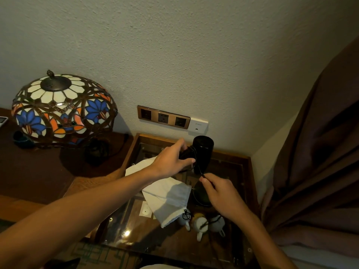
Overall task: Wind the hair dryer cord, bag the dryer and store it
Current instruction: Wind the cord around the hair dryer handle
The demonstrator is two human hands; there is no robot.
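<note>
Above the glass table (229,257), the left hand (171,162) clasps the hair dryer (202,150), barrel pointing toward twelve o'clock, while the right hand (219,193) pinches the cord (199,167) at five o'clock from it, nearer the loose slack, the white bag (167,197) lying beneath.

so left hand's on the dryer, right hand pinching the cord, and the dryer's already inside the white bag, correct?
Not quite. The head view shows the dryer out of the white bag, which lies flat on the glass table beneath. The left hand does hold the dryer, and the right hand pinches the cord.
</note>
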